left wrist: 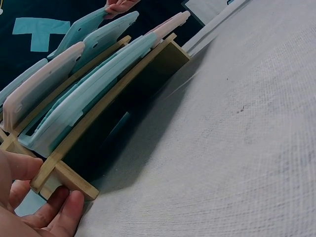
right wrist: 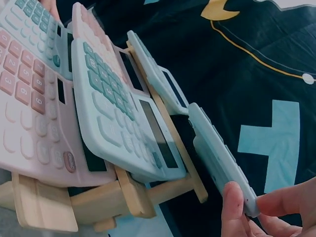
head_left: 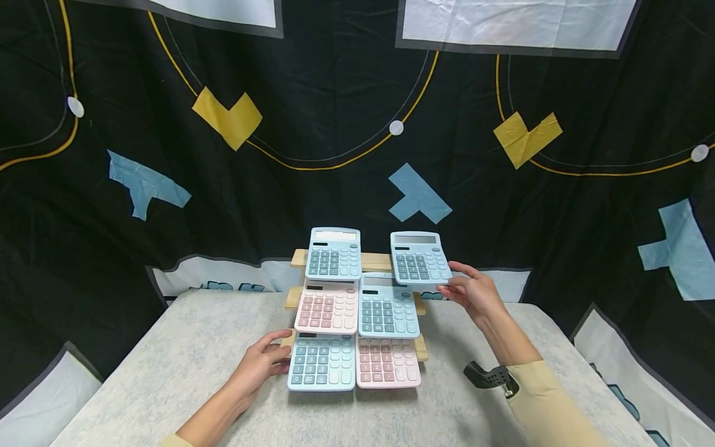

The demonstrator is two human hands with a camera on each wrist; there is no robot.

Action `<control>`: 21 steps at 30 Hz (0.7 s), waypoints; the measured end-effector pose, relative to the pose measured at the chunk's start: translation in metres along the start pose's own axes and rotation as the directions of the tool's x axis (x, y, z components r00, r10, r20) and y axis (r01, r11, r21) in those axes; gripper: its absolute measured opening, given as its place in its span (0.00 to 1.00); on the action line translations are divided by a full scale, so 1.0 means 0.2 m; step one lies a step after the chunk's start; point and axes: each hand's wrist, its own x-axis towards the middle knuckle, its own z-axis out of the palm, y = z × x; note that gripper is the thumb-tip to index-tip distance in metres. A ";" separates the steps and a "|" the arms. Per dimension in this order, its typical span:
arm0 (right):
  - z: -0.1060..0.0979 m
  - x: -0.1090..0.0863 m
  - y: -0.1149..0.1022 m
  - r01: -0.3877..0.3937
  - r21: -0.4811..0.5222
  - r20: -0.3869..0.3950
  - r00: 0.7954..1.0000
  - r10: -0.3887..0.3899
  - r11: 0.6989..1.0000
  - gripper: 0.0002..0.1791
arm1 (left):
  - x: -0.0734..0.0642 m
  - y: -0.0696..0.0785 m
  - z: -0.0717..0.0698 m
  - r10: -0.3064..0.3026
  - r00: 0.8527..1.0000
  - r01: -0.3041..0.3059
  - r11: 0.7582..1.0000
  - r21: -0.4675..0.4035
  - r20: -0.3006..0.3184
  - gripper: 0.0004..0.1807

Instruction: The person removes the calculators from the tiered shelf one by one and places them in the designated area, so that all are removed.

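A tiered wooden display rack (head_left: 377, 262) stands on the table with blue and pink calculators on its steps. At its lower left end, my left hand (head_left: 258, 365) grips the wooden frame (left wrist: 75, 181) between thumb and fingers, beside the bottom blue calculator (head_left: 321, 363). My right hand (head_left: 475, 296) pinches the lower right corner of a light blue calculator (head_left: 420, 259) at the top right. In the right wrist view this calculator (right wrist: 217, 153) tilts, apart from the top bar. A second blue calculator (head_left: 334, 254) leans at the top left.
On the middle step sit a pink calculator (head_left: 326, 307) and a blue calculator (head_left: 388, 307); a pink calculator (head_left: 388, 365) is at the bottom right. The pale table (head_left: 184, 372) extends around the rack. A black cloth (head_left: 335, 198) with tape pieces hangs behind.
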 end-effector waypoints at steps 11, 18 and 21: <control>-0.09 -0.02 -0.02 -0.008 0.024 -0.002 1.000 0.008 1.000 0.33 | 0.00 0.01 0.00 -0.006 1.000 0.006 1.000 0.007 0.005 0.26; -0.15 -0.03 -0.02 -0.016 0.024 -0.017 1.000 0.017 1.000 0.33 | 0.00 0.00 0.00 -0.004 1.000 0.004 1.000 0.010 0.005 0.26; -0.19 -0.03 -0.02 -0.024 0.022 -0.026 0.999 0.025 0.999 0.33 | 0.00 0.00 0.00 -0.003 1.000 0.002 1.000 0.013 0.006 0.26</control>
